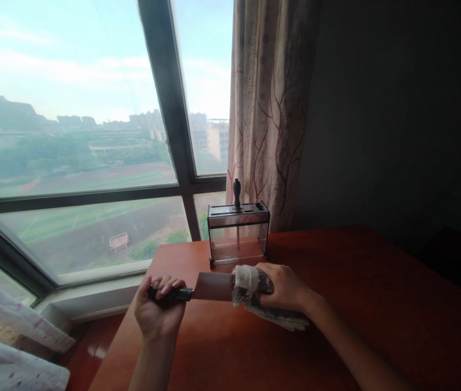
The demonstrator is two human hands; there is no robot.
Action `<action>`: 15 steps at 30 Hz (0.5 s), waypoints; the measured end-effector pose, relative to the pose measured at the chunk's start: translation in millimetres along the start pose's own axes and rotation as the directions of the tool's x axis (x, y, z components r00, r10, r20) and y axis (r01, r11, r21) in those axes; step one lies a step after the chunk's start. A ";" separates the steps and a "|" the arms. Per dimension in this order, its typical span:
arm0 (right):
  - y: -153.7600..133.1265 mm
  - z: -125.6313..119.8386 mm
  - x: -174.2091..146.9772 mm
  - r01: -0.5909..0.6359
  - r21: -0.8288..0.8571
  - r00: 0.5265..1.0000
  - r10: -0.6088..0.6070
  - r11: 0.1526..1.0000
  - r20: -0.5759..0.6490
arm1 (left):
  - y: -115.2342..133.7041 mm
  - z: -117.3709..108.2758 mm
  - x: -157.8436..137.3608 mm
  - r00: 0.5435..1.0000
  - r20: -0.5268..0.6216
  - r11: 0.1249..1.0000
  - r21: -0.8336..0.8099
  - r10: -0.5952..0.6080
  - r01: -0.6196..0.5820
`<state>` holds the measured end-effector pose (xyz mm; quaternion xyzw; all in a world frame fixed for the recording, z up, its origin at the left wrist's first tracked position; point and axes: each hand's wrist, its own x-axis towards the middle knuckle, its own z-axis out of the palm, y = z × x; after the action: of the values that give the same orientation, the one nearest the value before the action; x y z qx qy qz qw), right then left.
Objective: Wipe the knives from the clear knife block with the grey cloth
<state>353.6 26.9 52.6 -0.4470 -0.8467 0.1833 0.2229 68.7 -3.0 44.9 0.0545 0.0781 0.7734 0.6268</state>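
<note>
While the left hand [160, 314], palm up, grips a cleaver [214, 287], the right hand [284, 288] squeezes a rag [245, 281] from above.

Smooth metal blade [214, 287], rough cloth [245, 281], wooden table [222, 347]

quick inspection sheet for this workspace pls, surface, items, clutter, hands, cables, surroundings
Surface: reddish-brown table, its right side in shadow
Work items: broad-bladed knife held over the table, its far end covered by a grey-and-white cloth; clear-sided knife block upright near the window, one black-handled tool standing in it
Clutter: nothing seen
Left hand: fingers closed around the knife's dark handle
Right hand: gripping the cloth at the blade's far end
Cables: nothing seen
Surroundings: large window beyond the table, branch-patterned curtain at its right, spotted curtain lower left, dark wall at right
</note>
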 end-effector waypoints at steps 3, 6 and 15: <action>20.9 10.5 -6.8 -0.028 0.343 0.993 0.065 0.939 -0.096 | -3.2 -1.9 0.8 1.000 -0.028 1.000 -0.022 0.006 -0.007; 33.3 24.9 -11.0 -0.018 0.638 0.955 0.203 0.770 -0.217 | -15.0 -2.6 -0.3 0.999 -0.040 1.000 -0.016 -0.005 0.004; 44.7 46.9 -18.7 -0.012 0.955 0.757 0.627 0.295 -0.184 | -38.0 3.8 -10.7 0.990 -0.139 0.982 0.181 -0.023 0.048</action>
<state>367.8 29.8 -13.3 -0.4437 -0.3818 0.5316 0.6121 108.1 -5.6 41.6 0.0578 0.1925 0.7535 0.6259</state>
